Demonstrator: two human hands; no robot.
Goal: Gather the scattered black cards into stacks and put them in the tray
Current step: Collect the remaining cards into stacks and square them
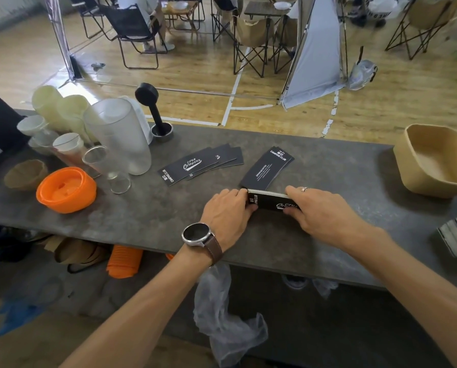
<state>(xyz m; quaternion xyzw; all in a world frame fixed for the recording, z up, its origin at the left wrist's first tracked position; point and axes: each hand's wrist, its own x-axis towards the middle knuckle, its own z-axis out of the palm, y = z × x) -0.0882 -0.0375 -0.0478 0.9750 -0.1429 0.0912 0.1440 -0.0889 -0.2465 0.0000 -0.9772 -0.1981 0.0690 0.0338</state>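
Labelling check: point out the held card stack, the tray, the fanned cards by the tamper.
held card stack (271, 200), head view, front face.
tray (410, 166), head view, outer left wall.
fanned cards (187, 166), head view, top card's logo.

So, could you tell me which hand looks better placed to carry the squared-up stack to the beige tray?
Probably the right hand: it grips the black card stack, and the beige moulded tray sits on its side.
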